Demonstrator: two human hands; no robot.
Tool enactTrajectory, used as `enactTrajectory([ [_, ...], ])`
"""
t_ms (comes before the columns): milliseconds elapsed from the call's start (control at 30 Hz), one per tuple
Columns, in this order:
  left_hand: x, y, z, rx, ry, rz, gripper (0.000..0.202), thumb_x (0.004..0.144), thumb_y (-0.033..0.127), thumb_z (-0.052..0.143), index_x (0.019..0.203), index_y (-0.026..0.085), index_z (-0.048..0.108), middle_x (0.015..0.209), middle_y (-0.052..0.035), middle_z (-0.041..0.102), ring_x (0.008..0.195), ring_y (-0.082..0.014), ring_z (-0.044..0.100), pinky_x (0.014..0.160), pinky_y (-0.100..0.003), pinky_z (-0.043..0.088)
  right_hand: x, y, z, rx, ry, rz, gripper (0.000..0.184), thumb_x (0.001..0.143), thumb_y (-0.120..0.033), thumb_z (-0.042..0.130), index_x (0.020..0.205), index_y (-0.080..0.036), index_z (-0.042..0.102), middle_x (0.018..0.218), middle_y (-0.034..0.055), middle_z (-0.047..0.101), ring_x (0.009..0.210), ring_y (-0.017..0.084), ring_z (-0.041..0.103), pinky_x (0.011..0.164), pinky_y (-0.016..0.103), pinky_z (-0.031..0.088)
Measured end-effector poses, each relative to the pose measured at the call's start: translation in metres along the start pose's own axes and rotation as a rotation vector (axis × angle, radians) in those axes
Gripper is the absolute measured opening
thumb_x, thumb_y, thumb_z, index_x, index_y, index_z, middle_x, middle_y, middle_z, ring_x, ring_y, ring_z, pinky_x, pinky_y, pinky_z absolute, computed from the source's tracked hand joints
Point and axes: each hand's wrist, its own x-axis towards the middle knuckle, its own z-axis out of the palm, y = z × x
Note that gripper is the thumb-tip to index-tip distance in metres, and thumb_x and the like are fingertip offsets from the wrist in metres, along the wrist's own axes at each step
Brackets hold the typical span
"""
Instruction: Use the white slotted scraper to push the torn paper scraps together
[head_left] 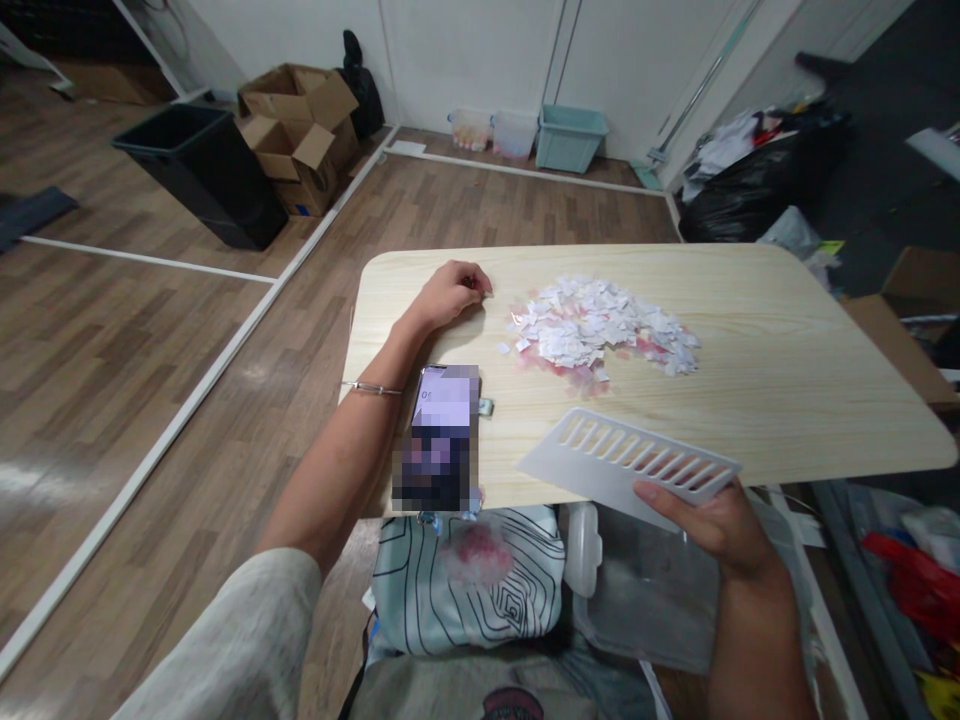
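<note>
The head camera looks forward, down over table (795, 375).

2 forearms showed: the left forearm (349, 445) slanted from the frame's lower left to the left hand (450, 294), above centre, its fingers (473, 276) curled inward. At lower right, the right forearm (757, 640) stood nearly upright beneath the right hand (712, 522), which gripped, thumb (666, 506) angled toward upper left.

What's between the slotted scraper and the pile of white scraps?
Just a strip of bare tabletop separates the scraper from the pile, as the head view shows.
</note>
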Motion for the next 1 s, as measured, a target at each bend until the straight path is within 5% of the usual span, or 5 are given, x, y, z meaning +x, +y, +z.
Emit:
enactTrajectory([
  [300,-0.004,0.008,0.0,-0.084,0.029,-0.073,0.016,0.065,0.01,0.066,0.08,0.015,0.07,0.071,-0.0026,0.065,0.063,-0.0123,0.049,0.06,-0.03,0.035,0.001,-0.002,-0.001,0.003,-0.009,-0.001,0.026,0.09,-0.055,0.084,0.097,-0.031,0.09,0.097,0.0047,0.092,0.09,0.034,0.089,0.083,0.044,0.076],
  [667,-0.008,0.013,0.005,-0.138,0.157,-0.108,0.018,0.063,0.002,0.067,0.075,0.016,0.066,0.065,-0.0006,0.062,0.057,-0.0092,0.048,0.052,-0.025,0.031,0.0,0.002,-0.001,0.003,0.027,-0.008,0.03,0.086,-0.062,0.086,0.1,-0.035,0.089,0.103,0.0041,0.092,0.097,0.036,0.089,0.096,0.049,0.074],
  [1000,-0.008,0.011,0.003,-0.219,0.126,-0.108,0.014,0.065,0.005,0.073,0.072,0.015,0.066,0.06,0.0004,0.061,0.05,-0.0059,0.041,0.048,-0.024,0.024,-0.001,0.003,-0.001,0.016,0.018,-0.002,0.032,0.085,-0.063,0.086,0.098,-0.034,0.09,0.102,0.0051,0.092,0.096,0.037,0.089,0.093,0.049,0.074],
])
